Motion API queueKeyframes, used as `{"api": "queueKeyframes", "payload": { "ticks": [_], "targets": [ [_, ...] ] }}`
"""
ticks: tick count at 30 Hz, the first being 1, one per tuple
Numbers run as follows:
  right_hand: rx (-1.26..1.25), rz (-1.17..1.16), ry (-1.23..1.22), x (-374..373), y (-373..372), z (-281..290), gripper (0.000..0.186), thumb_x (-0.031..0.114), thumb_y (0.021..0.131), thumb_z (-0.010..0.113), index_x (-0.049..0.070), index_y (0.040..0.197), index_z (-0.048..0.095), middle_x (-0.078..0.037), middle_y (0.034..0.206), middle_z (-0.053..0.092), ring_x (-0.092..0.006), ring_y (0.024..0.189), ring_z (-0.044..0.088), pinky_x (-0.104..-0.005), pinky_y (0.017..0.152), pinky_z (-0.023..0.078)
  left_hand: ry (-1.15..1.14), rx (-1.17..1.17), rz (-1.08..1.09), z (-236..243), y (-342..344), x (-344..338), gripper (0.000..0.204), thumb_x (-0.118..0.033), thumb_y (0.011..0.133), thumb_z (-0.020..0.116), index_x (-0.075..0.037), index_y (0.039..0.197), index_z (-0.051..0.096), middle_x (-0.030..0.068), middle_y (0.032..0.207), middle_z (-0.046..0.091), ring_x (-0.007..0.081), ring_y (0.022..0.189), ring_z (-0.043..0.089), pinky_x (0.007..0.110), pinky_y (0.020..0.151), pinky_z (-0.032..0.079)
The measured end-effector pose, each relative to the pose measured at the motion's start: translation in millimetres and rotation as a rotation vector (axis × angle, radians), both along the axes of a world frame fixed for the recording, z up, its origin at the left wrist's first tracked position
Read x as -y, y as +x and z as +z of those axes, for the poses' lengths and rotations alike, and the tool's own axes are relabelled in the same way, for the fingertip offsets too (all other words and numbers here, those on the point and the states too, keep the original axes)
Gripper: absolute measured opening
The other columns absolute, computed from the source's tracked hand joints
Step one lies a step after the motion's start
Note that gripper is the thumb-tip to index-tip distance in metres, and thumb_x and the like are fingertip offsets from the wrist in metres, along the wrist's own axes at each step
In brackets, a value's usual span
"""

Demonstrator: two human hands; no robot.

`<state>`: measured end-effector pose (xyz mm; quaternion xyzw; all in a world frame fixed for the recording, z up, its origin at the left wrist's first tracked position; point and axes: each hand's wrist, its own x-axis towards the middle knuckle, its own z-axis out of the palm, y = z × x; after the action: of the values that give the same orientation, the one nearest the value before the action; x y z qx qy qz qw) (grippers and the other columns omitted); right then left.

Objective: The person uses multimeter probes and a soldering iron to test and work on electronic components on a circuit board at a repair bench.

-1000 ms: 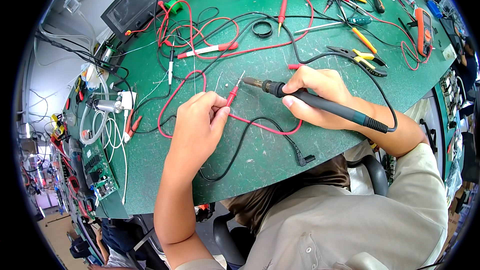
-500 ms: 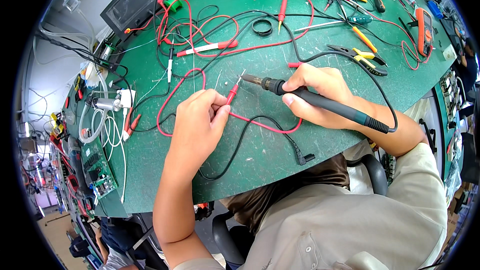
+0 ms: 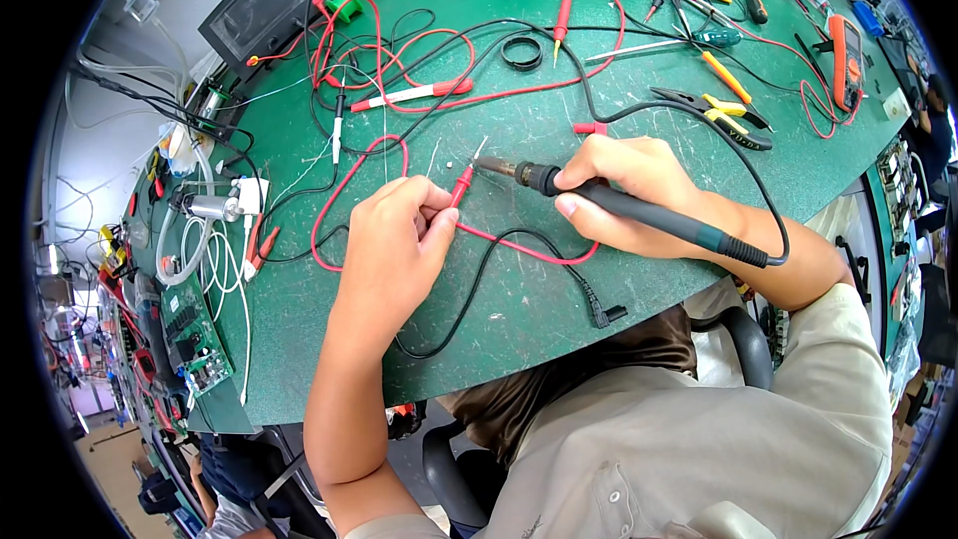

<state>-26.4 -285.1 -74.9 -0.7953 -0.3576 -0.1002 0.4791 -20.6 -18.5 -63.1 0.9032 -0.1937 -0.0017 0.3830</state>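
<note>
My left hand is closed, its thumb and fingertips pinching a red test probe. The probe's bare metal tip slants up and away to the right. A thin pale wire runs upward from the same hand. My right hand grips a dark soldering iron, whose cord loops round behind the wrist. The iron's hot end meets the probe near the base of its metal tip; exact contact is too small to tell. A red lead trails from the probe across the green table.
Pliers with yellow-black handles, an orange multimeter and a screwdriver lie to the right. Tangled red leads and a black ring are farther off. A black plug lies near the front edge. At left sits a circuit board.
The soldering iron has shifted slightly left and toward me, from the outer part of the probe's metal tip to nearer its red body. My left hand is almost still.
</note>
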Motion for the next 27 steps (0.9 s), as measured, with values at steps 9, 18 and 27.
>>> {"api": "queueKeyframes", "payload": {
  "ticks": [9,18,27],
  "targets": [
    [0.058,-0.028,0.005,1.7,0.3,0.4,0.018,0.007,0.086,0.074,0.001,0.098,0.062,-0.012,0.081,0.069,-0.0239,0.062,0.068,-0.0321,0.056,0.051,0.006,0.001,0.003,-0.7,0.0,-2.1,0.008,0.001,0.083,0.072,0.006,0.086,0.066,0.0057,0.071,0.059,0.0096,0.058,0.05,0.028,0.053,0.04],
    [0.088,-0.023,-0.016,0.5,1.3,-2.0,0.016,0.006,0.086,0.074,0.001,0.096,0.062,-0.011,0.079,0.068,-0.0238,0.06,0.065,-0.0328,0.055,0.049,0.026,-0.003,0.008,1.1,0.6,-2.1,0.009,-0.001,0.083,0.072,0.006,0.087,0.067,0.0065,0.071,0.06,0.0099,0.058,0.051,0.028,0.053,0.041],
    [0.067,0.043,0.001,-1.5,2.3,-3.4,0.016,0.007,0.087,0.071,0.004,0.097,0.059,-0.01,0.069,0.061,-0.0299,0.061,0.065,-0.0378,0.053,0.05,0.025,-0.015,0.013,1.0,0.5,-2.0,0.009,-0.001,0.084,0.072,0.006,0.087,0.067,0.0067,0.071,0.06,0.0105,0.058,0.052,0.028,0.054,0.041]
  ]
}}
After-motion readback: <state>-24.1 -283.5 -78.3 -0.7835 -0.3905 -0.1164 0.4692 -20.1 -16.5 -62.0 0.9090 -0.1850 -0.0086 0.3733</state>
